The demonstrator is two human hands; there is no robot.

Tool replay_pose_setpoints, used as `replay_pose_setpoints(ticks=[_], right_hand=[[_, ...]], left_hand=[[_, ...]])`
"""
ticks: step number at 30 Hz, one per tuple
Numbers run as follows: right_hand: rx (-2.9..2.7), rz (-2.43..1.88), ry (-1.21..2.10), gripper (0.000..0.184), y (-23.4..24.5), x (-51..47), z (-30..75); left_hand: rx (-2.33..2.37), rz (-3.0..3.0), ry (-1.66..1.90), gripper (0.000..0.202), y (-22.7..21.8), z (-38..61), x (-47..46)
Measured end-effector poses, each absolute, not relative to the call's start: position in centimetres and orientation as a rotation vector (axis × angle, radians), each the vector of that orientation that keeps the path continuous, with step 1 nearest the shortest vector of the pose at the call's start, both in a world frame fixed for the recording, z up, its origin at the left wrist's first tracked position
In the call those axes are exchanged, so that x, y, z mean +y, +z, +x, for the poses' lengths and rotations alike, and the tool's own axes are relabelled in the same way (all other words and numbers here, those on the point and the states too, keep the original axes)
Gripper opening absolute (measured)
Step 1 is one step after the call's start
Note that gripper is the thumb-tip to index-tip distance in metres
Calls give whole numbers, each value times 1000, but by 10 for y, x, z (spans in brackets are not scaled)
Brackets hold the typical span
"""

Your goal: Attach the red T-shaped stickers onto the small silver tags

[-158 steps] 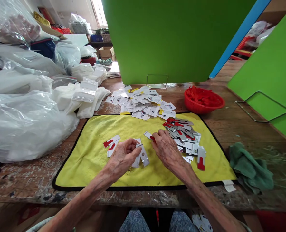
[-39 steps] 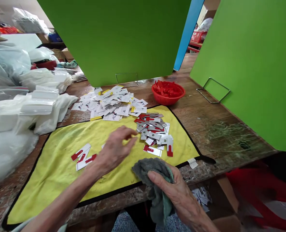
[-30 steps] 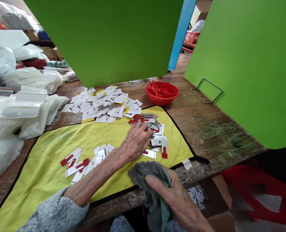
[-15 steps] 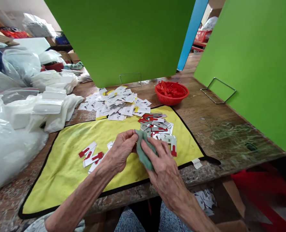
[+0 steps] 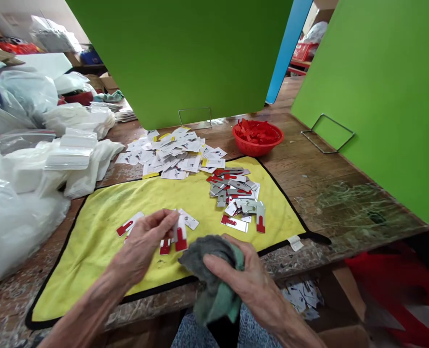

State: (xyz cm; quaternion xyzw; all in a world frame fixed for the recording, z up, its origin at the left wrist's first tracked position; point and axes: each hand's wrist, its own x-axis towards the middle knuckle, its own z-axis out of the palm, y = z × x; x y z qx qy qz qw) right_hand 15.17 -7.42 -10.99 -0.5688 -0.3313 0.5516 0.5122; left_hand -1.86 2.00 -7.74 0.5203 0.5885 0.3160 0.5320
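Note:
Between thumb and fingers, my left hand pinches a small metal plate with a red end, held over the yellow cloth. My right hand grips a bunched grey-green rag near the cloth's front edge, apart from the plate. A few similar plates lie beside and partly under my left hand. Another plate rests just beyond my left fingertips. To the right is a heap of grey and red plates on the cloth.
Printed white cards are piled behind the cloth, beside a red basket of red pieces. Green panels on wire stands rise at the back and right. Plastic bags crowd the left. Below the table edge, a cardboard box holds white pieces.
My hands have moved apart: the left to the left with the plate, the right lower with the rag. The rag no longer covers my left fingertips, and its grey side now shows.

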Motion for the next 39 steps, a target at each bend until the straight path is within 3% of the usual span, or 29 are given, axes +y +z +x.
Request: replay_pose_setpoints(ticks=[3, 6, 11, 19, 25, 28, 31, 33, 37, 39], right_hand=[[-740, -1485, 1269, 46, -115, -87, 172], [-746, -1480, 1313, 46, -118, -89, 182], [-790, -1499, 1290, 49, -119, -85, 181], [-709, -1644, 1197, 59, -123, -85, 183], [-1214, -1498, 794, 27, -104, -48, 169], [-1466, -1512, 467, 34, -106, -32, 153], [-1671, -1566, 350, 48, -113, -39, 146], [-1688, -1514, 431, 47, -116, -52, 150], [-1245, -1512, 869, 28, -115, -68, 165], [-860, -1529, 1079, 37, -113, -65, 167]], left_hand=[[1595, 1668, 836, 35, -71, -18, 39], [1425, 1861, 738, 29, -75, 22, 59], [1336, 1771, 582, 30, -95, 76, 82], [1285, 1376, 493, 10, -85, 40, 72], [1162, 1061, 527, 21, -80, 35, 44], [1128, 967, 587, 29, -80, 38, 36], [1145, 905, 670, 33, -80, 35, 33], [1176, 870, 713, 31, -79, 29, 33], [1198, 827, 738, 18, -77, 15, 31], [1174, 822, 738, 15, -77, 13, 28]])
